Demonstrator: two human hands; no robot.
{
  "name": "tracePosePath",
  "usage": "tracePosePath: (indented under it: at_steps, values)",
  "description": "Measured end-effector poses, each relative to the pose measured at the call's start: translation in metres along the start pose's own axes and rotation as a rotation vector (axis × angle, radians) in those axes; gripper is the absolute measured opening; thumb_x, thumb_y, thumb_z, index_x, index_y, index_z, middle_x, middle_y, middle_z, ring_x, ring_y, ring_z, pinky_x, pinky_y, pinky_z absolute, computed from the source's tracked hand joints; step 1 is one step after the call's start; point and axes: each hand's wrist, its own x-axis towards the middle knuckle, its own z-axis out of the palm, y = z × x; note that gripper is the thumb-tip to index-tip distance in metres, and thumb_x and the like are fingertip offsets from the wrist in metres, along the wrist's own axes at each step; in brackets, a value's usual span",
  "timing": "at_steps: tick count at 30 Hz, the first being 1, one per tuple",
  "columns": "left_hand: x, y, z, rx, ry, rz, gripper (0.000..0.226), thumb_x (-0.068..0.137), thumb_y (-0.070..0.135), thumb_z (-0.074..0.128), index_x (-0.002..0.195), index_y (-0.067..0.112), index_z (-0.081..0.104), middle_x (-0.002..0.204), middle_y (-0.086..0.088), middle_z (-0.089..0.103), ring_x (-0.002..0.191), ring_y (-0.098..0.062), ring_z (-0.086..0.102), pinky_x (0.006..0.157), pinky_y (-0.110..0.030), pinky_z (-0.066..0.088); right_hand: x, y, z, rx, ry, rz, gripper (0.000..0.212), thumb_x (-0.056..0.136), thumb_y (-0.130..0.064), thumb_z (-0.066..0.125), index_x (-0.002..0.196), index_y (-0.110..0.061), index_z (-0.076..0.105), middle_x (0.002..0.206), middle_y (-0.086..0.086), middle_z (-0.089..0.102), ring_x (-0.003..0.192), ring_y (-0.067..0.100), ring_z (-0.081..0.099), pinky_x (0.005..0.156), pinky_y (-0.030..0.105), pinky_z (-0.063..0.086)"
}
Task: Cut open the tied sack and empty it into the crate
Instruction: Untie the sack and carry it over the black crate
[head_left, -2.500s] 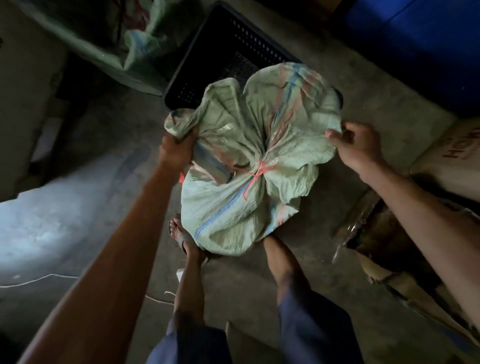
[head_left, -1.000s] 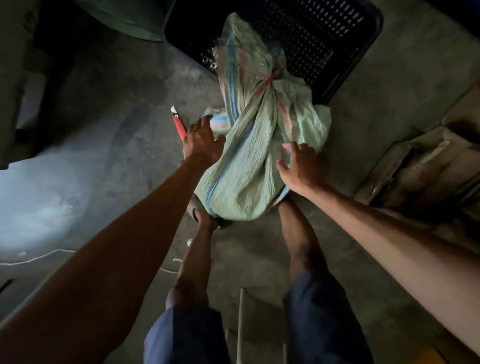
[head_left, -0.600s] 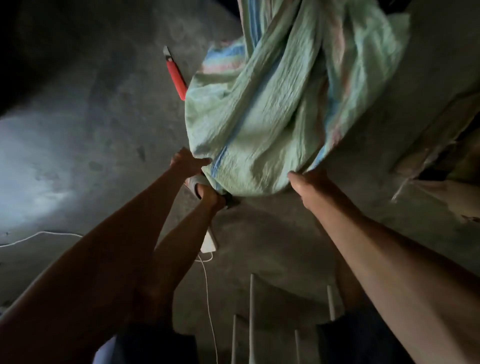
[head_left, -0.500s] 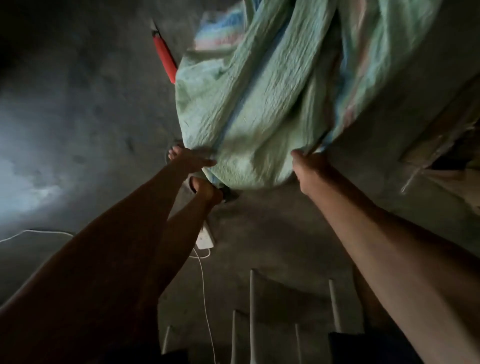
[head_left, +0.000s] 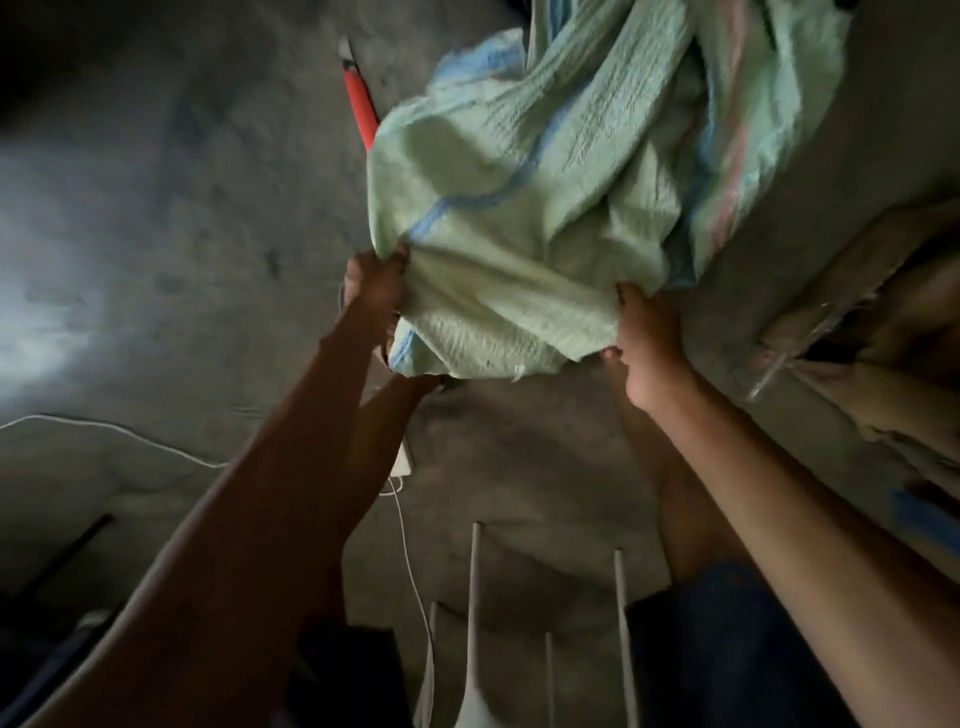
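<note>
Our left hand (head_left: 376, 283) bunches its fingers round the near left corner of the pale green woven sack (head_left: 519, 208), while our right hand (head_left: 647, 343) clasps the near edge on the other side, thumb on the cloth and fingers curled beneath. We hold the crumpled sack up over the concrete floor (head_left: 208, 234), its far end cut off at the top of the view. Beside its left edge shows a red cutter (head_left: 359, 101), lower end hidden behind the cloth.
</note>
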Motion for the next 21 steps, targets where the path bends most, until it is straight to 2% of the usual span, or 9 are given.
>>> tracePosePath:
  at_steps: [3, 6, 8, 12, 14, 15, 17, 19, 21]
  values:
    - [-0.015, 0.057, -0.035, -0.238, -0.092, 0.073, 0.023, 0.096, 0.03, 0.062, 0.082, 0.012, 0.064, 0.077, -0.008, 0.061, 0.066, -0.021, 0.062, 0.056, -0.023, 0.052, -0.025, -0.061, -0.019, 0.151, -0.018, -0.105, 0.016, 0.097, -0.028, 0.058, 0.105, -0.017, 0.068, 0.084, -0.001, 0.065, 0.058, 0.005, 0.058, 0.053, 0.02, 0.046]
    - [-0.004, 0.099, -0.049, -0.493, -0.199, 0.055, 0.026, 0.102, 0.019, 0.05, 0.081, 0.009, 0.061, 0.065, -0.005, 0.063, 0.049, -0.012, 0.063, 0.051, -0.024, 0.052, -0.021, -0.12, -0.011, 0.186, -0.109, -0.181, 0.007, 0.096, -0.032, 0.061, 0.093, -0.026, 0.062, 0.099, 0.0, 0.069, 0.079, 0.013, 0.067, 0.07, 0.035, 0.057]
    - [0.01, 0.117, -0.045, -0.527, -0.27, 0.048, 0.025, 0.101, 0.021, 0.048, 0.082, 0.013, 0.062, 0.059, 0.004, 0.067, 0.05, -0.007, 0.063, 0.057, -0.019, 0.051, -0.002, -0.151, 0.012, 0.18, -0.163, -0.191, 0.006, 0.098, -0.032, 0.061, 0.096, -0.027, 0.059, 0.112, 0.001, 0.067, 0.096, 0.016, 0.069, 0.079, 0.033, 0.059]
    - [0.053, 0.114, -0.021, -0.349, -0.212, 0.054, 0.005, 0.075, 0.016, 0.058, 0.072, 0.02, 0.058, 0.07, 0.004, 0.057, 0.063, -0.01, 0.06, 0.057, -0.018, 0.046, 0.052, -0.176, 0.078, -0.053, -0.339, -0.248, 0.019, 0.094, -0.037, 0.055, 0.093, -0.023, 0.067, 0.107, -0.003, 0.073, 0.093, 0.015, 0.069, 0.068, 0.026, 0.047]
    - [0.081, 0.089, -0.01, -0.077, -0.126, 0.124, 0.017, 0.076, 0.01, 0.061, 0.091, 0.014, 0.068, 0.078, -0.002, 0.06, 0.077, -0.021, 0.062, 0.059, -0.021, 0.051, 0.078, -0.169, 0.103, -0.239, -0.327, -0.272, 0.017, 0.079, -0.041, 0.056, 0.075, -0.025, 0.06, 0.096, -0.001, 0.068, 0.095, 0.023, 0.065, 0.072, 0.029, 0.039]
    - [0.092, 0.07, -0.006, 0.012, -0.114, 0.129, 0.04, 0.079, 0.01, 0.063, 0.118, 0.014, 0.067, 0.094, -0.008, 0.067, 0.087, -0.025, 0.064, 0.067, -0.024, 0.055, 0.085, -0.163, 0.111, -0.366, -0.322, -0.296, 0.014, 0.077, -0.039, 0.056, 0.075, -0.026, 0.058, 0.095, 0.002, 0.063, 0.094, 0.024, 0.061, 0.074, 0.03, 0.039]
    - [0.098, 0.03, -0.004, 0.125, -0.172, 0.189, 0.081, 0.085, 0.01, 0.063, 0.157, 0.021, 0.028, 0.148, -0.016, 0.047, 0.114, -0.021, 0.06, 0.082, -0.018, 0.056, 0.096, -0.143, 0.122, -0.631, -0.337, -0.368, 0.019, 0.087, -0.026, 0.056, 0.105, -0.024, 0.061, 0.115, 0.007, 0.062, 0.11, 0.025, 0.056, 0.087, 0.031, 0.044]
    - [0.093, -0.006, -0.001, 0.183, -0.255, 0.388, 0.1, 0.085, -0.008, 0.063, 0.159, 0.006, -0.003, 0.164, -0.021, 0.019, 0.11, -0.013, 0.062, 0.084, -0.018, 0.055, 0.099, -0.121, 0.126, -0.743, -0.375, -0.434, 0.046, 0.093, -0.014, 0.052, 0.138, -0.012, 0.051, 0.145, 0.01, 0.056, 0.137, 0.027, 0.049, 0.111, 0.035, 0.041]
    - [0.079, -0.027, 0.0, 0.307, -0.156, 0.422, 0.101, 0.084, -0.008, 0.067, 0.158, 0.004, -0.001, 0.163, -0.023, 0.023, 0.115, -0.026, 0.062, 0.094, -0.041, 0.051, 0.093, -0.094, 0.122, -0.727, -0.368, -0.546, 0.043, 0.09, -0.009, 0.054, 0.132, -0.003, 0.058, 0.137, 0.014, 0.064, 0.131, 0.028, 0.057, 0.109, 0.036, 0.045]
